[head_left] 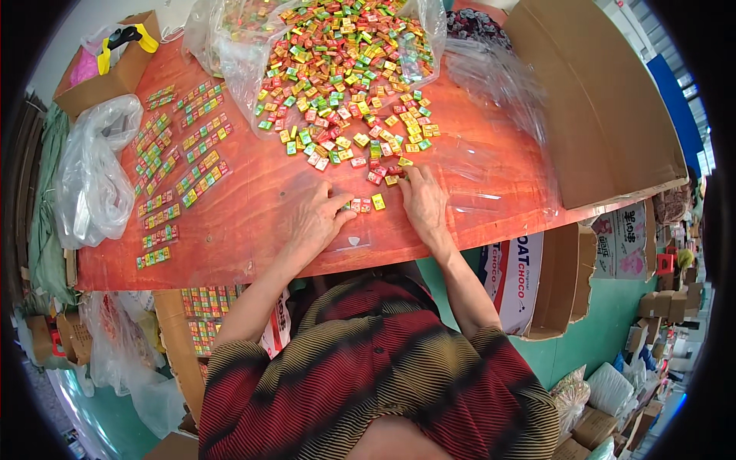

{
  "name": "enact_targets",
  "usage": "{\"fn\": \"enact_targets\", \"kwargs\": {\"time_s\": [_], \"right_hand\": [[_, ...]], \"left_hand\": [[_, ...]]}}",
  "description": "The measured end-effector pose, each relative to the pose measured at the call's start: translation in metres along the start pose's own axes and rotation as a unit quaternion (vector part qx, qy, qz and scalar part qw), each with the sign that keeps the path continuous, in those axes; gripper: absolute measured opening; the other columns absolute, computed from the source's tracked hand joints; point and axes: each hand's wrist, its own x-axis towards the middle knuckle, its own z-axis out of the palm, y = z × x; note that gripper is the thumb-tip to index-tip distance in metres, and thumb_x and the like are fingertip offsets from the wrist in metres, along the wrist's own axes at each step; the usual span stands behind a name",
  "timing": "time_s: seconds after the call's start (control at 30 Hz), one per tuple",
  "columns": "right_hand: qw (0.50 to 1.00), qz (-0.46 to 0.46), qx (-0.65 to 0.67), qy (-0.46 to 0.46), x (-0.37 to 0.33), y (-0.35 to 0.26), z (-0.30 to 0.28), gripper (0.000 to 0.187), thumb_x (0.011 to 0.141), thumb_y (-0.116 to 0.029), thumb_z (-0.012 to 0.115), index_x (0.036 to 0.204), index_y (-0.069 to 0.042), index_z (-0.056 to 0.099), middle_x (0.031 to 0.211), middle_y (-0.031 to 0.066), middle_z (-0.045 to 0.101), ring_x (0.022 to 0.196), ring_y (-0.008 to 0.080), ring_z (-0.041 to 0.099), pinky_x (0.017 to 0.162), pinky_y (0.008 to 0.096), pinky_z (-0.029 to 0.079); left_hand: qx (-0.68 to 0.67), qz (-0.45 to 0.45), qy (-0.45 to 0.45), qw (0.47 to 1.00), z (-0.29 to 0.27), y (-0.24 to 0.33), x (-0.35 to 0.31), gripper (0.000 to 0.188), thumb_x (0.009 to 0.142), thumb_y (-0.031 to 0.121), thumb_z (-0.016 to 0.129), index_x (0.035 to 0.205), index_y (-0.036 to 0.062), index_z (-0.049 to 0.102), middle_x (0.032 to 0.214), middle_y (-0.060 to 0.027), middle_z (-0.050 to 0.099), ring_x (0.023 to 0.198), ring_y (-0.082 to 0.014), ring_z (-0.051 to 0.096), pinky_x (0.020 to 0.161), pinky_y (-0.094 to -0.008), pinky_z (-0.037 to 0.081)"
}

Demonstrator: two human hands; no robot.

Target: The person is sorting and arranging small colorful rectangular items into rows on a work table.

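Observation:
Near the table's front edge a short row of small boxes, some red [360,205], lies flat. My left hand [313,224] pinches its left end between thumb and finger. A single yellow box [378,202] sits at the row's right end. My right hand [424,203] has its fingertips closed at another small yellow box [392,181], at the near edge of the loose boxes. Just beyond both hands spreads a big heap of small red, yellow, green and orange boxes [337,69], spilling from a clear plastic bag [247,57]. A clear plastic piece [349,239] lies by my left wrist.
Rows of packed small boxes [203,176] lie on the left of the red table [253,195]. Beside them are a clear bag [100,176] and an open carton [115,80]. A large cardboard sheet [590,107] stands right. Below the table's edge are cartons [556,280].

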Motion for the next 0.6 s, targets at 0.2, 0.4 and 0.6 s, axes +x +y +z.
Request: {"fn": "enact_targets", "kwargs": {"time_s": [0.2,0.4,0.6], "right_hand": [[0.989,0.018,0.144,-0.026,-0.010,-0.003,-0.006,0.023,0.077,-0.003,0.056,0.100,-0.002,0.055,0.094,0.0159,0.055,0.083,0.0331,0.055,0.068,0.0394,0.046],[0.991,-0.106,0.064,-0.055,-0.021,0.005,-0.003,0.027,0.074,-0.001,0.057,0.101,0.001,0.055,0.105,0.0169,0.054,0.085,0.0335,0.054,0.074,0.0384,0.045],[0.988,-0.141,0.027,-0.064,-0.031,0.004,-0.003,0.028,0.075,-0.003,0.053,0.102,0.003,0.054,0.100,0.0183,0.055,0.088,0.0330,0.053,0.077,0.0395,0.043]], "left_hand": [[0.009,-0.001,0.009,1.000,0.002,-0.001,-0.001,0.029,0.072,0.025,0.066,0.097,0.0106,0.064,0.098,-0.0119,0.050,0.088,-0.0284,0.054,0.074,-0.0380,0.044],[-0.001,0.002,0.006,1.000,0.001,0.000,0.001,0.032,0.071,0.022,0.067,0.100,0.0100,0.062,0.099,-0.0126,0.050,0.088,-0.0292,0.054,0.073,-0.0382,0.044],[-0.024,0.026,-0.003,0.999,-0.010,0.002,0.001,0.038,0.070,0.016,0.067,0.106,0.0069,0.057,0.102,-0.0145,0.049,0.089,-0.0327,0.053,0.075,-0.0386,0.044]]}}
